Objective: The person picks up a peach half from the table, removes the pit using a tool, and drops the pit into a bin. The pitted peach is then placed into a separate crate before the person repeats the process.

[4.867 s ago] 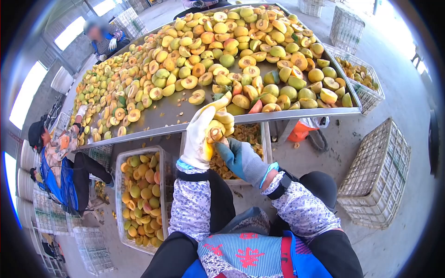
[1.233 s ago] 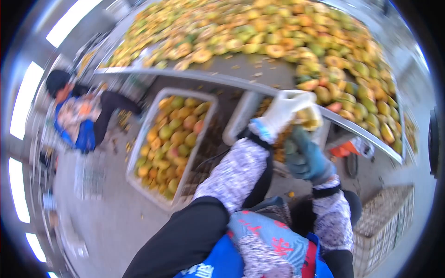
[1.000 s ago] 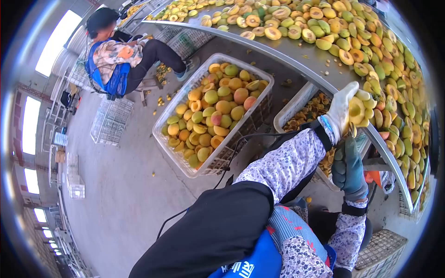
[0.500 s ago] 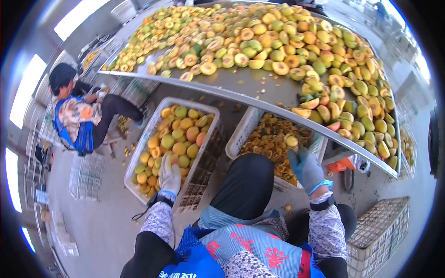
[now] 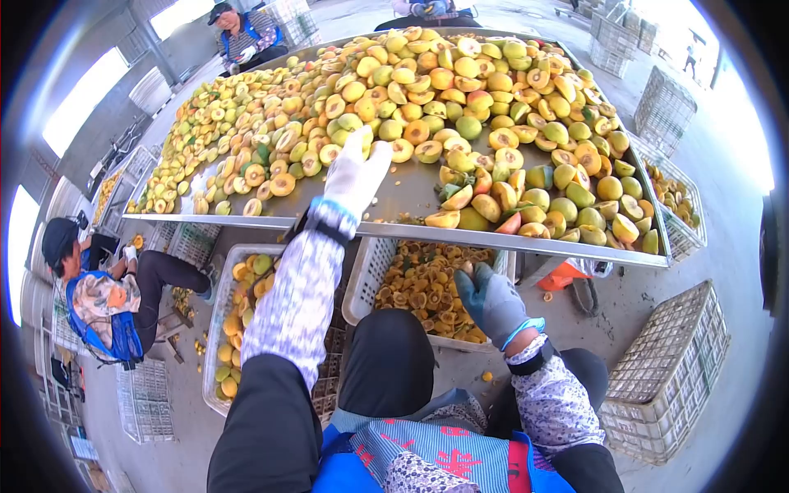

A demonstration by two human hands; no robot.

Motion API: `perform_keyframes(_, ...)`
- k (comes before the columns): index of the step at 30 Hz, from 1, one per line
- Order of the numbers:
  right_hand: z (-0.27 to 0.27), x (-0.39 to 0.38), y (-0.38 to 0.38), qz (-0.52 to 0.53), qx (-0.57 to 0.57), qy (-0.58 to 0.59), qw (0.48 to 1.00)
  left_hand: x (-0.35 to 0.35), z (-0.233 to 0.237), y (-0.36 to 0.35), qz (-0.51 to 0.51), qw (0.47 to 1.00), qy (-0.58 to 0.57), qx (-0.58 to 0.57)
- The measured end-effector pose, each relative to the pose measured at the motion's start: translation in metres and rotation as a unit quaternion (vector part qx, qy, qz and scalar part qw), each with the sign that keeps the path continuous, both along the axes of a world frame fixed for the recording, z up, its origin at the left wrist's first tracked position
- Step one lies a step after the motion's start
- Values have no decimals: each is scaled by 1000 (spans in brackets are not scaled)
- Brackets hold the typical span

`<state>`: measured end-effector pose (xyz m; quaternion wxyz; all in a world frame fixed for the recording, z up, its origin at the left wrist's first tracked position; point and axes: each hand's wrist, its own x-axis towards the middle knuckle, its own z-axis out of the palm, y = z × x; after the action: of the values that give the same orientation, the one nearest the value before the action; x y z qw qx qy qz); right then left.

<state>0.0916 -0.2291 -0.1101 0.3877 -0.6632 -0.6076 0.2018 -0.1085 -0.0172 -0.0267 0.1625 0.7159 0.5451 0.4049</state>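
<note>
**White glove flat on the fruit, blue glove over the crate**

Head view: the left hand (image 5: 355, 174), in a white cloth glove, lies stretched across the near edge of the tabletop (image 5: 403, 195). Its fingers are spread wide and grip nothing, and its long axis runs from the near edge toward the far edge. Just beside its fingertips sits a fruit half (image 5: 402, 150), round, with its cut face up and a dark hollow in the middle. Round yellow, green and orange fruit, whole and halved, cover the dull metal sheet up to its raised rim.

The right hand (image 5: 491, 300), in a blue-grey rubbery glove, hangs below the near edge, above a white lattice crate (image 5: 362, 279) of small orange-brown pieces. Its fingers point up and curl loosely; whether they pinch anything I cannot tell. A second crate (image 5: 212, 329), holding whole fruit, stands to the left.
</note>
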Motion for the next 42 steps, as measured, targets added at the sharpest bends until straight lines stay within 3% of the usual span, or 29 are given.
perform_keyframes(2, 14, -1, -7, 6, -37, -18, 999, 26, 7, 48, -3, 989, 51, -140)
perform_keyframes(4, 17, 2, -7, 23, -45, -29, 998, 46, -1, 82, 0, 960, 207, -188)
perform_keyframes(5, 17, 3, -8, 32, -52, -33, 998, 51, -16, 102, -4, 918, 342, -202)
perform_keyframes(7, 18, 3, -7, 31, -22, -49, 998, 57, -25, 99, -21, 929, 336, -155)
perform_keyframes(12, 28, 0, -4, 55, 10, 4, 998, 51, 8, 57, -81, 911, 347, -209)
perform_keyframes(13, 30, -2, -4, 54, 23, 28, 998, 48, 13, 48, -96, 923, 296, -226)
perform_keyframes(15, 34, -5, -2, 49, 49, 77, 995, 35, -5, 41, -181, 950, -16, -254)
perform_keyframes(17, 43, -6, -1, 58, 78, 146, 985, 32, 12, -11, -217, 881, -271, -323)
perform_keyframes(19, 51, -11, 0, 53, 99, 208, 972, 29, -3, -31, -280, 851, -329, -298)
perform_keyframes(21, 50, -14, 3, 44, 106, 199, 973, 36, 4, -73, -257, 818, -394, -331)
perform_keyframes(23, 44, -15, 4, 40, 113, 197, 973, 44, -7, -99, -286, 710, -559, -318)
perform_keyframes(25, 39, -15, 5, 44, 124, 201, 971, 45, -35, -114, -332, 883, -330, -38)
perform_keyframes(26, 35, -12, 7, 53, 128, 159, 978, 49, -40, -120, -308, 896, -319, -11)
perform_keyframes(30, 36, -8, 3, 43, 117, 88, 988, 62, -40, -131, -274, 804, -515, -117)
perform_keyframes(32, 33, -10, 2, 60, 120, 96, 986, 69, -31, -129, -223, 694, -650, -216)
perform_keyframes(35, 25, -13, 5, 81, 74, 145, 983, 73, -34, -132, -230, 725, -612, -219)
perform_keyframes(39, 22, -17, 4, 117, 74, 221, 965, 80, -28, -149, -184, 698, -651, -234)
perform_keyframes(41, 16, -24, 5, 137, 83, 284, 945, 80, -28, -148, -159, 716, -638, -237)
perform_keyframes(42, 17, -22, 4, 137, 48, 255, 956, 78, -28, -147, -155, 720, -630, -246)
